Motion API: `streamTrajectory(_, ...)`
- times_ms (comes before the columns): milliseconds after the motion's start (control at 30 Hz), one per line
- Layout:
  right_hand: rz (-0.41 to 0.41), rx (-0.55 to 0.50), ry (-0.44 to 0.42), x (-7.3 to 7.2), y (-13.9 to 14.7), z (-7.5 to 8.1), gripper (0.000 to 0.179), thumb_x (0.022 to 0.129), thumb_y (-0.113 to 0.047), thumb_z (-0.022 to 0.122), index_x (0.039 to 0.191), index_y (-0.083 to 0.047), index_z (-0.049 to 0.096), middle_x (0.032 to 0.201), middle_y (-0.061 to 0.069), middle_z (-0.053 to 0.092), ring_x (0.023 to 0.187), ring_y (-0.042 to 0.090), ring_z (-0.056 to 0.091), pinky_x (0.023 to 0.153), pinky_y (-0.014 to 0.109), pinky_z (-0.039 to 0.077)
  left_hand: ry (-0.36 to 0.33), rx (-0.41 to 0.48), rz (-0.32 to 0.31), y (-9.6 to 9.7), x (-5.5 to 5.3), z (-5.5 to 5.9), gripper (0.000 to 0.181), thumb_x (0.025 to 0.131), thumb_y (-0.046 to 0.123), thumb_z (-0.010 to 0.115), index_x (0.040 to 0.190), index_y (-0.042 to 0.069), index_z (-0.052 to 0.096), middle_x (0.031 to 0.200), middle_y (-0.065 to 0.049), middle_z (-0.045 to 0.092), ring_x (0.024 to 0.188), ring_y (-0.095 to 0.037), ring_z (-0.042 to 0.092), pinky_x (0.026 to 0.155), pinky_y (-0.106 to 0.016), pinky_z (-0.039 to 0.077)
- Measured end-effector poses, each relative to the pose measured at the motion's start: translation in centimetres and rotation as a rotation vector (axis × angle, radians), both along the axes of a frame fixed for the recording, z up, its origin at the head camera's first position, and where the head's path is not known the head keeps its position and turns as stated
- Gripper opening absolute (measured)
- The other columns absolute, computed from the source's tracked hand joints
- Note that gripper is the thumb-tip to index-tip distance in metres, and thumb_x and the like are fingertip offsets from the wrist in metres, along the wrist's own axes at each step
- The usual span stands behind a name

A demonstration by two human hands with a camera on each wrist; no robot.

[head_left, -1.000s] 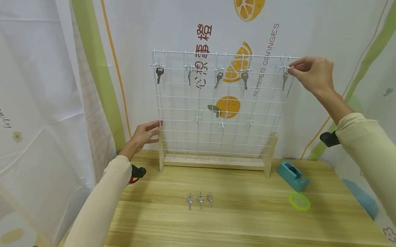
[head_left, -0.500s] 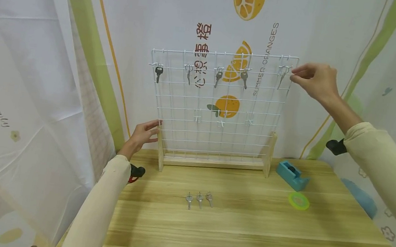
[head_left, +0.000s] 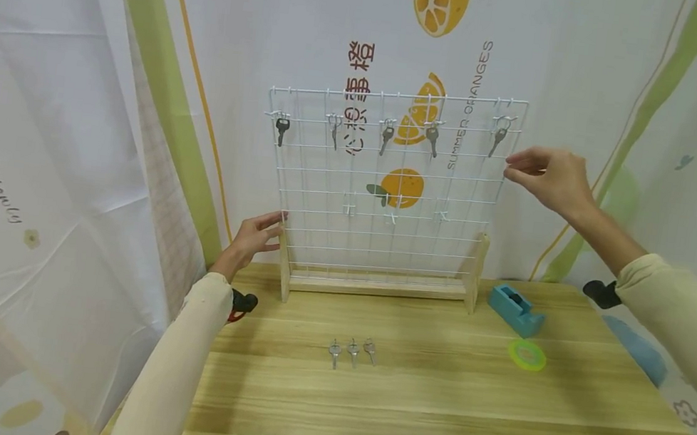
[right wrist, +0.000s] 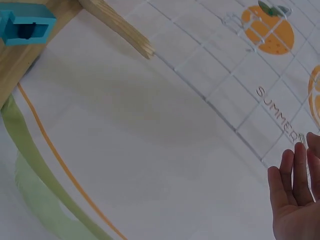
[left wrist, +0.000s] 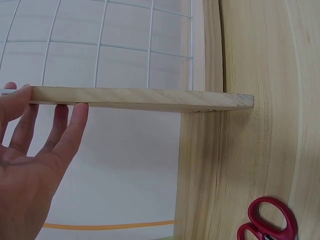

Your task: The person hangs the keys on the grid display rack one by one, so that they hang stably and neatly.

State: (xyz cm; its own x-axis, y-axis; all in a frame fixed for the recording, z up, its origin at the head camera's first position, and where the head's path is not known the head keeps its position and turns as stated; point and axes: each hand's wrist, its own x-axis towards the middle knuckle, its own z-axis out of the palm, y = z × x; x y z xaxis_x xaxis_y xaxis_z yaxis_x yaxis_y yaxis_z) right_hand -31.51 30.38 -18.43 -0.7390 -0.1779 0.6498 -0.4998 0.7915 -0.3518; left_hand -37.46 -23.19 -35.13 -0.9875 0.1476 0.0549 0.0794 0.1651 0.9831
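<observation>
A white wire grid rack (head_left: 388, 175) stands upright in a wooden stand (head_left: 379, 291). My left hand (head_left: 253, 239) holds the stand's left upright near its top; in the left wrist view the thumb and fingers (left wrist: 79, 112) lie around the wood (left wrist: 135, 96). Along the top of the grid hang several keys on hooks, a black-headed key (head_left: 282, 127) at the far left. The rightmost key (head_left: 498, 141) hangs tilted. Just below and right of it, my right hand (head_left: 556, 178) is beside the grid's right edge, holding nothing, fingertips close together.
Three keys (head_left: 352, 352) lie in a row on the wooden table (head_left: 403, 417). Three bare hooks (head_left: 391, 218) sit lower on the grid. A blue tape dispenser (head_left: 515, 310) and a yellow-green disc (head_left: 527, 354) are at the right, red-handled scissors (left wrist: 270, 220) at the left.
My right hand has let go at the rightmost hook and moved down along the grid's edge. The key there has swung to a tilt. The left hand stays in place.
</observation>
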Motion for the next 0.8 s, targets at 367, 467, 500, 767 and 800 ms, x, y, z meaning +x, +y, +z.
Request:
streamTrajectory(367, 0.074, 0.041, -0.001, 0.9, -1.0, -4.0, 0.017, 0.093, -0.008, 0.080, 0.107, 0.000, 0.078, 0.096, 0.017, 0.078, 0.083, 0.018, 0.074, 0.073, -0.005, 0.044, -0.002, 0.000, -0.009, 0.2, 0.5, 0.7, 0.053, 0.110, 0.006, 0.049, 0.162, 0.008, 0.036, 0.168, -0.014, 0.029, 0.151, -0.037, 0.035, 0.115, -0.054, 0.045)
streamTrajectory(467, 0.095, 0.036, -0.015, 1.0, -1.3, -5.0, 0.016, 0.092, -0.006, 0.080, 0.107, 0.001, 0.078, 0.095, 0.017, 0.078, 0.086, 0.030, 0.076, 0.074, -0.005, 0.044, 0.013, -0.006, 0.007, 0.0, -0.3, -0.3, 0.053, 0.111, 0.008, 0.050, 0.162, 0.011, 0.038, 0.168, -0.011, 0.031, 0.150, -0.035, 0.037, 0.113, -0.051, 0.048)
streamTrajectory(500, 0.104, 0.036, -0.021, 0.9, -1.4, -5.4, 0.016, 0.092, -0.005, 0.080, 0.107, 0.001, 0.078, 0.095, 0.017, 0.078, 0.087, 0.035, 0.075, 0.074, -0.005, 0.044, 0.017, -0.012, 0.009, 0.0, -0.3, -0.3, 0.053, 0.110, 0.008, 0.051, 0.162, 0.011, 0.038, 0.168, -0.011, 0.031, 0.150, -0.035, 0.038, 0.113, -0.050, 0.049)
streamTrajectory(767, 0.139, 0.058, -0.062, 1.5, -2.1, -8.2, 0.015, 0.092, -0.005, 0.080, 0.106, -0.001, 0.078, 0.095, 0.014, 0.079, 0.088, 0.032, 0.076, 0.083, 0.022, 0.062, 0.027, -0.017, 0.014, 0.0, -0.6, -0.4, 0.051, 0.110, 0.007, 0.051, 0.160, 0.012, 0.042, 0.167, -0.010, 0.035, 0.149, -0.033, 0.040, 0.110, -0.049, 0.052)
streamTrajectory(800, 0.147, 0.060, -0.065, 1.6, -2.2, -8.5, 0.015, 0.092, -0.005, 0.080, 0.106, 0.000, 0.078, 0.095, 0.014, 0.079, 0.088, 0.033, 0.076, 0.083, 0.029, 0.064, 0.028, -0.017, 0.012, 0.0, -0.6, -0.4, 0.051, 0.110, 0.007, 0.051, 0.160, 0.012, 0.042, 0.167, -0.010, 0.035, 0.149, -0.033, 0.040, 0.110, -0.049, 0.052)
